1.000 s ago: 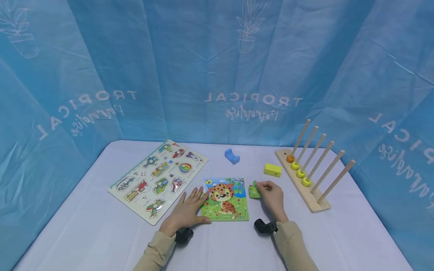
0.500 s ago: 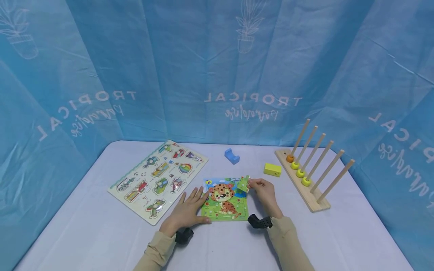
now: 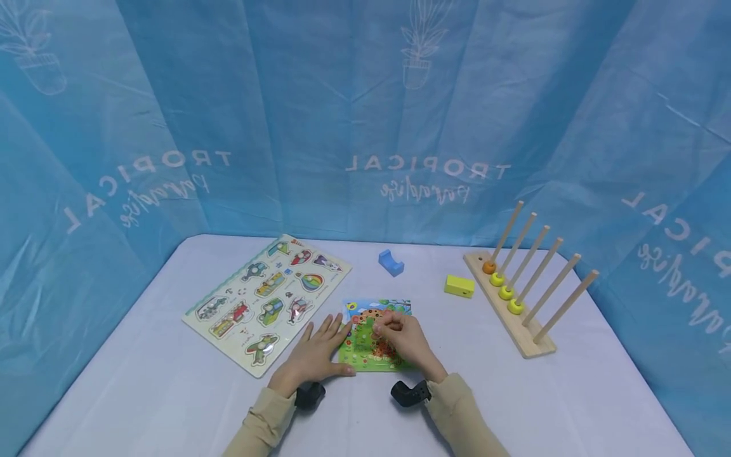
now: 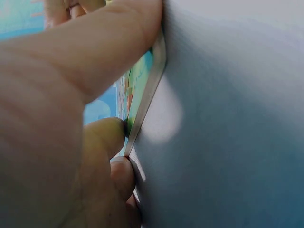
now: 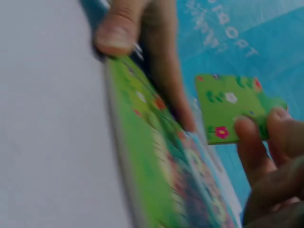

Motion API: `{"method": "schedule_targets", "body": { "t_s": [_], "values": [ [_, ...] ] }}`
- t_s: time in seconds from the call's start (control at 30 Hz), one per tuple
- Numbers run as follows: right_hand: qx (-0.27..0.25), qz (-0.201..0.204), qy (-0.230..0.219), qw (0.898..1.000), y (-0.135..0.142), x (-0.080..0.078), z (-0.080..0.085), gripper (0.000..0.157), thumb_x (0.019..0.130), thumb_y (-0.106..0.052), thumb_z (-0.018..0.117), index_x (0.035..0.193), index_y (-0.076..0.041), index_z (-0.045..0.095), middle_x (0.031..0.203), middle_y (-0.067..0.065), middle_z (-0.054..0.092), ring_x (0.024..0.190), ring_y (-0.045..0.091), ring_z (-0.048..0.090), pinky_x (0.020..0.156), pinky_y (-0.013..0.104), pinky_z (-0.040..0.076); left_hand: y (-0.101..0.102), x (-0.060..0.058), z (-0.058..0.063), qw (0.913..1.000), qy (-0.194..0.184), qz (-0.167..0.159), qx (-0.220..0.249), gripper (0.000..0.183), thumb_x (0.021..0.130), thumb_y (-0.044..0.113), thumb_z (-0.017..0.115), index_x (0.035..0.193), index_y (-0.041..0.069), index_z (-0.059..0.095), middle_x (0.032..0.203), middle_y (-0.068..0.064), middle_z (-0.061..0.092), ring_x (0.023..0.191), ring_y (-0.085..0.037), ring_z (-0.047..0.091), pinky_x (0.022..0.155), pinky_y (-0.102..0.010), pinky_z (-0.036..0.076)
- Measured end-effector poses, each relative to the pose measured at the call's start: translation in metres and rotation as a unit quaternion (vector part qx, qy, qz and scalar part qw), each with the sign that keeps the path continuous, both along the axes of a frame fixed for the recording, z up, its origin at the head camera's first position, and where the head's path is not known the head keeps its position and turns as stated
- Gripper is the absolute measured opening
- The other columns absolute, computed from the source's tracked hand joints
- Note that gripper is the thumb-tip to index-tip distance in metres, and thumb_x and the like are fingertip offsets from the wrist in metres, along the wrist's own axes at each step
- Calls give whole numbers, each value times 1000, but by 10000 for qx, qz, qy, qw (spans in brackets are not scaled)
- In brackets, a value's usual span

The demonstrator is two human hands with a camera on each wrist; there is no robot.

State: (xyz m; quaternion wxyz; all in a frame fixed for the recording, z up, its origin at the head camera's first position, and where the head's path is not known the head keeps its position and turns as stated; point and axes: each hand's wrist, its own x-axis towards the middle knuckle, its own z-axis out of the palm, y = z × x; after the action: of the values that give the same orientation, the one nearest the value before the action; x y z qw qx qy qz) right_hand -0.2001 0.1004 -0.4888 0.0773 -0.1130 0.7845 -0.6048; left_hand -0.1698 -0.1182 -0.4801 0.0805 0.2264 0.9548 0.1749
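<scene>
A square jigsaw board (image 3: 374,366) with a spotted cub picture lies on the white table. At its left edge rests my left hand (image 3: 313,355), fingers spread and thumb at the near left corner. The left wrist view shows that thumb (image 4: 118,42) and the fingertips along the board's pale edge. Over the board, my right hand (image 3: 408,341) pinches a green puzzle piece (image 5: 221,107) with flowers between thumb and fingertips. The piece is held up above the board surface in the right wrist view, and it overlaps the cub in the head view.
A large vehicle puzzle board (image 3: 228,336) lies angled at the left. Behind the jigsaw stand a blue curved block (image 3: 391,263) and a yellow block (image 3: 459,286). A wooden peg rack (image 3: 533,330) with upright pegs and several beads stands at the right.
My right hand has picked up the green piece from the table right of the board and carried it left over the picture. The left hand stays in place.
</scene>
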Motion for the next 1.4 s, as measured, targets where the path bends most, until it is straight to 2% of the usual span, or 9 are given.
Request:
{"method": "schedule_targets", "body": {
  "t_s": [0.03,0.1,0.2,0.43,0.67,0.9,1.23,1.4],
  "values": [
    [133,175,4,9998,-2,1,-2,17,88,-18,64,89,-2,64,79,9,69,70,17,63,50,20,41,0,0,0,10000,-15,3,4,90,78,58,61,147,12,25,153,-14,16,140,-34,10,111,-58,5],
    [417,412,45,9983,-6,3,-4,17,88,-22,64,88,-5,64,77,4,67,65,13,60,52,21,45,0,0,0,10000,-27,3,18,90,78,58,61,147,12,25,153,-14,16,140,-34,10,111,-58,5],
    [861,524,243,9946,-9,4,-8,16,87,-25,65,86,-9,65,73,-2,63,59,9,55,50,22,46,0,0,0,10000,-13,8,2,91,78,58,61,147,12,25,153,-14,16,140,-34,10,111,-58,5],
    [1305,156,653,9892,-14,7,-10,15,82,-27,70,79,-13,65,69,-6,60,56,6,50,50,20,44,0,-2,-1,10000,29,24,-81,91,77,58,62,147,12,26,153,-14,17,141,-33,11,112,-57,6],
    [1330,-354,863,9867,-21,11,-11,13,79,-27,73,75,-16,68,58,-8,55,49,4,43,42,18,34,-1,-1,0,10000,43,21,0,90,77,58,62,146,11,27,152,-14,19,140,-34,12,111,-57,7],
    [1299,-352,845,9873,-23,13,-10,14,78,-33,73,77,-19,71,58,-9,55,48,4,41,42,18,31,-1,0,0,10000,37,10,-3,90,77,58,62,147,12,26,153,-14,18,140,-34,12,111,-57,6],
    [1516,-389,895,9836,-21,12,-9,13,77,-27,75,72,-18,68,58,-8,54,50,4,42,44,18,33,0,0,0,10000,35,11,-20,91,78,57,62,147,12,25,153,-14,17,140,-34,11,111,-57,5],
    [1987,-413,1285,9707,-24,14,-13,19,73,-30,77,64,-21,63,56,-12,52,50,2,42,45,17,34,-1,-1,-1,10000,-3,29,-18,91,77,58,62,147,13,25,153,-13,16,141,-33,11,111,-57,5]
  ]
}}
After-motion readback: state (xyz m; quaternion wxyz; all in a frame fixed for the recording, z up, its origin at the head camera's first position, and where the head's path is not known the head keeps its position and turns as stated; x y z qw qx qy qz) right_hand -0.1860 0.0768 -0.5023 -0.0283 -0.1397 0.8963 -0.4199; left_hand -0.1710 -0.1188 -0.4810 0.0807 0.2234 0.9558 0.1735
